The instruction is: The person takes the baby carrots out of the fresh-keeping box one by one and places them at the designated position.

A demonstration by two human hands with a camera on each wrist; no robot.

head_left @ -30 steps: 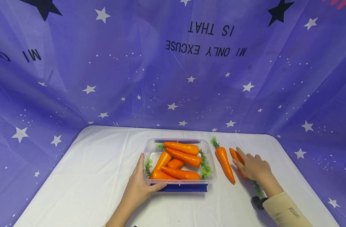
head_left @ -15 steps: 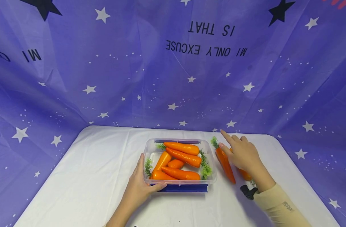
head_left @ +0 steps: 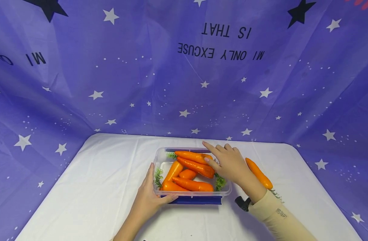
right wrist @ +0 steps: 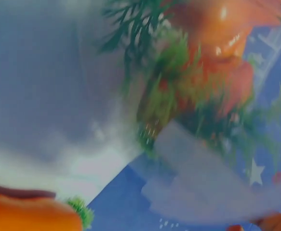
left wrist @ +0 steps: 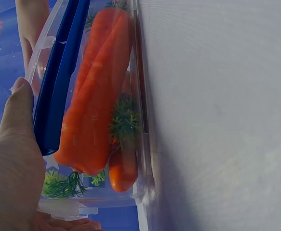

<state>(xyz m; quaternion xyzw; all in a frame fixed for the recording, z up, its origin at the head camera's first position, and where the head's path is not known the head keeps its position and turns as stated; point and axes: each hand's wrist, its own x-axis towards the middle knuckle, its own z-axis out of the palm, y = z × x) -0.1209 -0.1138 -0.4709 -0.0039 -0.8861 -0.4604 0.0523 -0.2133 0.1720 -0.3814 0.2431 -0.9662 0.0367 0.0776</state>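
A clear plastic box (head_left: 190,193) with blue latches stands on the table, holding several orange carrots (head_left: 196,167) with leafy green tops. My left hand (head_left: 149,194) grips its front left corner, thumb by the blue latch (left wrist: 58,96) and fingers along the side. Over the box's right side reaches my right hand (head_left: 230,165), fingers extended and nothing held, its thumb overlapping the upper carrots. One carrot (head_left: 258,173) lies on the cloth to the right. In the blurred right wrist view, another carrot (right wrist: 29,214) shows at lower left; my hand hides that spot in the head view.
A white cloth (head_left: 105,187) covers the table. Behind and at both sides hangs a purple curtain (head_left: 135,77) printed with stars and letters. A black wrist camera (head_left: 242,203) sits under my right wrist.
My right hand has moved left from the carrot on the right, passing over the middle carrot to the box's right side. The left hand and the box have stayed put.
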